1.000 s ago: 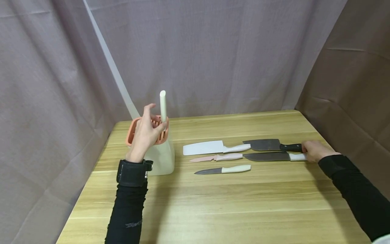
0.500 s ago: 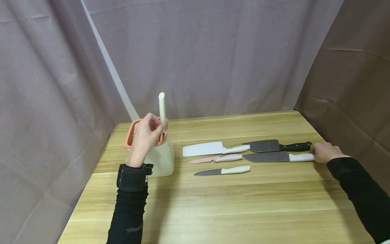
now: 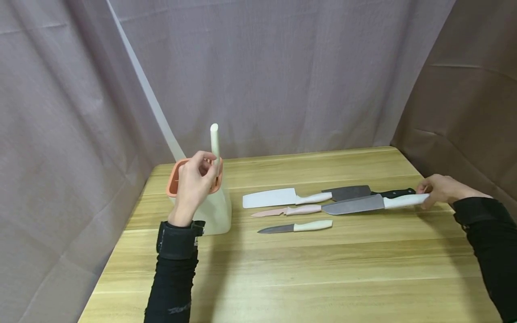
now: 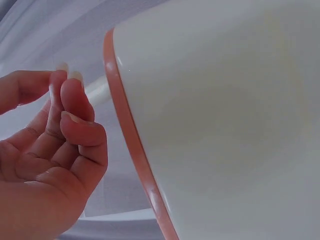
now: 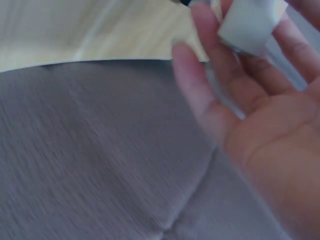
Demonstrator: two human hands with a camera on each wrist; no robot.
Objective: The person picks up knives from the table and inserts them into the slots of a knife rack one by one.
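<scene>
My right hand point(image 3: 438, 190) has lifted the white-handled knife point(image 3: 365, 203) by its handle, blade now angled above the worktop point(image 3: 282, 269). My left hand point(image 3: 194, 184) still pinches the upright white handle point(image 3: 214, 141) in the knife holder point(image 3: 210, 204).

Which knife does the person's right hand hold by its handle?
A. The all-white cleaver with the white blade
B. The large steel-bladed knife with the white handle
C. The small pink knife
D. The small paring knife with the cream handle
B: the right hand grips the end of the white handle of the large steel-bladed knife, while the other knives lie untouched on the wooden table.
</scene>
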